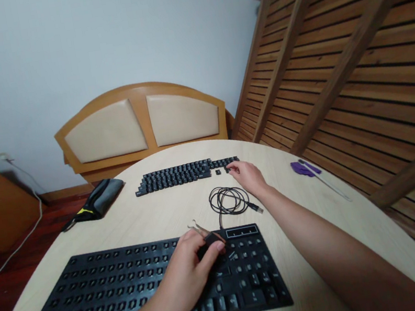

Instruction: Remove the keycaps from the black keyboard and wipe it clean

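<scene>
My left hand [188, 265] rests over the middle of a black keyboard [93, 282] and is closed around a keycap puller [200, 229]. The puller's thin wire prongs point away from me, and its dark grip is partly hidden by my fingers. Most key positions on the keyboard are bare sockets, while several keycaps sit at its lower right and lower left. Farther off, my right hand [248, 174] pinches a black keycap [228, 169] at the right end of the loose keycap rows [175, 176]. A single keycap [218, 172] lies just left of those fingertips.
A coiled USB cable [228, 202] lies behind the keyboard. At the table's left edge is a black pouch [99, 199]; on the right, a purple cloth [304, 168] lies beside a thin white stick [327, 180]. A slatted wooden panel [356, 72] leans along the right side.
</scene>
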`<state>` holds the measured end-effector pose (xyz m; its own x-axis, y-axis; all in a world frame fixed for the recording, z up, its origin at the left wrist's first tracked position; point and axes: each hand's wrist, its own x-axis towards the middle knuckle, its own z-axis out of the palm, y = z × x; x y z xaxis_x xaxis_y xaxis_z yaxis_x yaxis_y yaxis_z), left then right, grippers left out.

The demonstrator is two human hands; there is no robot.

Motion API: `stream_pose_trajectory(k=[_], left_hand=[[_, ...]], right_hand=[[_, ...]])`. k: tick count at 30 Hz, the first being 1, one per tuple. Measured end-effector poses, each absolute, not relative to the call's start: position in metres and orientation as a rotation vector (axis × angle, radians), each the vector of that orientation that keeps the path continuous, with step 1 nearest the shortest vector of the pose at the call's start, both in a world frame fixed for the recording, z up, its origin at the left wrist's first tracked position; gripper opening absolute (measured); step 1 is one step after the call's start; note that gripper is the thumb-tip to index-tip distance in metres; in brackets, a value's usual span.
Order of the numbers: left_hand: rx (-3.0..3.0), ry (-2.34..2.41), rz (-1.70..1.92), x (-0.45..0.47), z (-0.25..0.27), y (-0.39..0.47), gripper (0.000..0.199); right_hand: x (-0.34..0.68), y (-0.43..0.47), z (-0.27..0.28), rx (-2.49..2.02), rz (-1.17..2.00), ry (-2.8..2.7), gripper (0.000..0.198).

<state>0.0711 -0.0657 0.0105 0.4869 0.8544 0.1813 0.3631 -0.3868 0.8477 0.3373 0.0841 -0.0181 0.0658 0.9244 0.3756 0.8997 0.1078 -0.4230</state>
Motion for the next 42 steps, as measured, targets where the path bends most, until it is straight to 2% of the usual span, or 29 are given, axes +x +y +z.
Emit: stream_pose_trajectory(k=[21,25,32,34,35,37,39,42], left_hand=[[1.967,0.997,0.8,0.072,0.011,-0.064,0.026],[1.972,0.987,0.798,0.071,0.01,-0.064,0.027],[1.988,0.979,0.815,0.071,0.008,-0.063,0.025],[1.988,0.969,0.815,0.071,0.009,-0.062,0.025],[1.989,0.967,0.813,0.072,0.01,-0.062,0.025],[1.993,0.965,0.807,0.072,0.011,-0.062,0.026],[1.996,0.962,0.809,0.071,0.011,-0.063,0.026],[1.99,0.958,0.816,0.071,0.012,-0.063,0.026]], right_hand=[[0.336,0.083,-0.017,-1.754,0.107,-1.777,0.026],[0.335,0.073,-0.004,-1.76,0.15,-1.803,0.033],[0.312,-0.004,0.043,-1.551,0.401,-2.096,0.019],[0.308,-0.038,0.054,-1.364,0.576,-2.302,0.03],[0.308,-0.053,0.056,-1.305,0.665,-2.384,0.043],[0.311,-0.079,0.055,-1.27,0.796,-2.478,0.084],[0.314,-0.094,0.046,-1.295,0.873,-2.546,0.11],[0.315,-0.101,0.031,-1.279,0.886,-2.581,0.121]])
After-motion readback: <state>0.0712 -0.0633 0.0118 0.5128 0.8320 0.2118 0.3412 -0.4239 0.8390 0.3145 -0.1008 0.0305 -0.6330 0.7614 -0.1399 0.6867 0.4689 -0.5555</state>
